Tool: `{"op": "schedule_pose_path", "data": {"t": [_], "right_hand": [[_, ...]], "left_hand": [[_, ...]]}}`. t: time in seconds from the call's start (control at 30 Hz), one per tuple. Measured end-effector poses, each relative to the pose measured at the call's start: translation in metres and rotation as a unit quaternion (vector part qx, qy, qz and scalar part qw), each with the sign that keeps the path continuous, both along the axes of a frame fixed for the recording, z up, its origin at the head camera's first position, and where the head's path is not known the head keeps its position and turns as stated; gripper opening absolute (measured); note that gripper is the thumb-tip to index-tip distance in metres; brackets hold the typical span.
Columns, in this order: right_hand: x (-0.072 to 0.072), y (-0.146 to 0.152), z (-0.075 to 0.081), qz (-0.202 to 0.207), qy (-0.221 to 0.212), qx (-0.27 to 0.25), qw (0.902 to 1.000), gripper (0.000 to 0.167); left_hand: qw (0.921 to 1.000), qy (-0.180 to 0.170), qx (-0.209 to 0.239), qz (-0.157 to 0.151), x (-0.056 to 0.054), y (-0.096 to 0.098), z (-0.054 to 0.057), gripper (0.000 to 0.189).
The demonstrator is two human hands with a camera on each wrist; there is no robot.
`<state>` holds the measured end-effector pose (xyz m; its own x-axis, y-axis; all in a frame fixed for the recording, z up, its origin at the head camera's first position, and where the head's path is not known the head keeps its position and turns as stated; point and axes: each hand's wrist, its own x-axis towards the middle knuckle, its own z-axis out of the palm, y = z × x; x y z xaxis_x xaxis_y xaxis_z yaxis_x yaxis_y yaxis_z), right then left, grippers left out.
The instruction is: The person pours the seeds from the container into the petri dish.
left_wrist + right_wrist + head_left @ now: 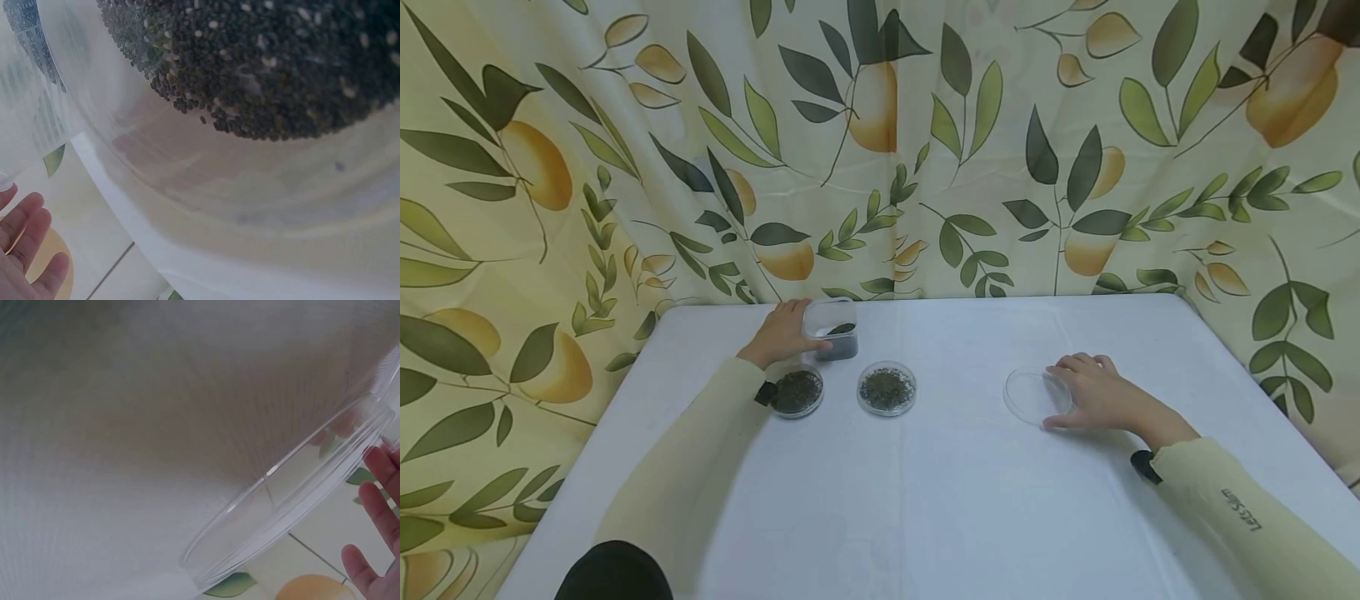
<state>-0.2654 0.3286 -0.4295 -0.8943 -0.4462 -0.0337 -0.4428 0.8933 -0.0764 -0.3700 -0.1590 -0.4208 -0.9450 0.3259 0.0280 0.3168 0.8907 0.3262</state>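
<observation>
At left, a person's left hand [781, 335] grips a clear, boxy plastic container [829, 315] of dark grains near the far edge of a white-covered table [925, 500], thumb across the near side, fingers behind; whether its base rests on the cloth is hard to tell. A firm, even hold without squeezing, and a slow tilt if any, would best guard against spilling. Just in front stands a round, clear dish [822, 393] of dark, pale-flecked grains, close enough to the wrist to ask for clearance. Beside it, in the middle, a second clear round dish [887, 412] holds similar grains. Farther right, a bare, transparent round dish [1030, 400] is pinched at its rim by the right hand [1093, 392], thumb near, fingers spread apart beyond; light, edge-only pressure should suit its slick wall.
</observation>
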Motion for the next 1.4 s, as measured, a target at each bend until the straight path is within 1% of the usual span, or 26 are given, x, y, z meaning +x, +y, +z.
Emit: {"op": "schedule_pose_path", "data": {"t": [0.1,0.2,0.4,0.53,0.73,0.87,1.07,1.4], "right_hand": [[-0.001,0.001,-0.001,0.002,0.005,0.002,1.0,0.087],[-0.001,0.002,-0.003,0.003,0.012,0.002,0.9999,0.086],[-0.001,0.002,-0.001,0.004,0.02,0.002,0.9998,0.088],[0.0,0.001,0.001,0.006,0.018,0.01,0.9998,0.091],[0.002,0.003,0.01,0.014,0.03,0.019,0.9993,0.086],[0.002,0.005,0.013,0.011,0.022,0.015,0.9996,0.08],[0.002,0.006,0.012,0.008,0.005,0.014,0.9999,0.076],[-0.001,0.007,0.011,0.026,0.005,0.013,0.9996,0.08]], "left_hand": [[1.0,-0.001,0.003,0.001,-0.001,0.001,-0.001,0.098],[0.9998,-0.005,0.019,0.004,-0.002,0.0,-0.001,0.098],[0.9973,-0.029,0.067,0.012,-0.004,0.0,-0.003,0.096],[0.9959,-0.042,0.08,0.012,-0.003,0.0,-0.002,0.098],[0.9958,-0.045,0.08,0.006,-0.005,0.001,-0.002,0.1],[0.9963,-0.044,0.074,0.008,-0.008,0.0,-0.004,0.101],[0.9961,-0.046,0.075,0.01,-0.007,0.001,-0.003,0.102],[0.9949,-0.062,0.078,0.016,-0.004,0.003,0.0,0.099]]}}
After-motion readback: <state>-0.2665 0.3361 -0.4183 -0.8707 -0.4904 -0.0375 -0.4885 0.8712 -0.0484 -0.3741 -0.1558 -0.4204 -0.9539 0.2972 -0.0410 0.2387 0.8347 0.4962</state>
